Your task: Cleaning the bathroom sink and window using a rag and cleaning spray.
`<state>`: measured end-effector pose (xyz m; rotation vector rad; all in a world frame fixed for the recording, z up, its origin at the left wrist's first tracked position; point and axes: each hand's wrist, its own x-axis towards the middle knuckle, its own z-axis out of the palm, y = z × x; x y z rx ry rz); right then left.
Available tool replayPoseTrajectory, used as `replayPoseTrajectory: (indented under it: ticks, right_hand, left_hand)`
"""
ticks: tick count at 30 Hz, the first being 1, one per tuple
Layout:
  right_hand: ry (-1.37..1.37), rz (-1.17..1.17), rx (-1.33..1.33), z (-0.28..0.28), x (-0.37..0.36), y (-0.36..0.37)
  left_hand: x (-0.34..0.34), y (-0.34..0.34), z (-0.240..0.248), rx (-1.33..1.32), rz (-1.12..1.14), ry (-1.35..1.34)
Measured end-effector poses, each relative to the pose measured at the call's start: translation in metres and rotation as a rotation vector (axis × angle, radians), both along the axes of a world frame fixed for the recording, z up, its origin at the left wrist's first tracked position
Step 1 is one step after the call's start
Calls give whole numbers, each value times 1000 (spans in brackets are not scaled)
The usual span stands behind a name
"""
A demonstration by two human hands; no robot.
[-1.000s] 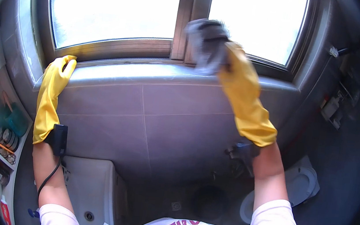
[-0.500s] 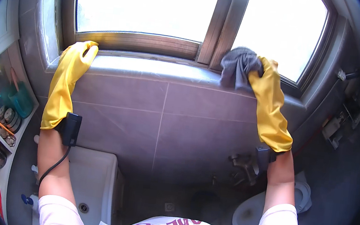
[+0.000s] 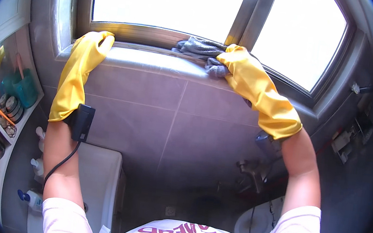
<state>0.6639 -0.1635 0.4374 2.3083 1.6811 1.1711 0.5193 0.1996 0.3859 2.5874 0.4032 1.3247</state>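
Note:
Both of my hands wear long yellow rubber gloves. My right hand (image 3: 236,60) is closed on a dark grey cloth (image 3: 199,49) and presses it against the bottom track of the window frame (image 3: 150,34), beside the upright bar between the panes. Part of the cloth hangs over the edge of the grey sill (image 3: 156,61). At the left end of the sill rests my left hand (image 3: 94,44), loosely curled with the thumb bent toward the fingers. Nothing shows in it, and its fingertips are partly hidden.
Below on the left stands a white basin (image 3: 102,167) with pump bottles (image 3: 33,200) beside it. A mirrored shelf (image 3: 23,116) holds cups and toiletries at far left. At lower right are a wall tap (image 3: 251,172) and a toilet (image 3: 253,220).
My right hand has swept the cloth leftward from the right pane onto the lower track, past the upright bar. The left hand keeps its place on the sill. The whole view has shifted slightly.

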Motion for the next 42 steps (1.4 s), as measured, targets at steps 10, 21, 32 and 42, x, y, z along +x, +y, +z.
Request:
replayPoseTrajectory:
  ticks: [10, 21, 32, 42]
  right_hand:
    - [-477, -248, 198, 69, -4, 34]
    - [121, 131, -109, 15, -18, 145]
    - [423, -355, -183, 45, -55, 58]
    - [323, -34, -197, 3, -57, 136]
  left_hand:
    - [3, -2, -4, 48, 6, -43]
    - [-4, 3, 1, 42, 49, 42]
    - [5, -8, 3, -16, -16, 64]
    - [12, 5, -6, 35, -47, -23]
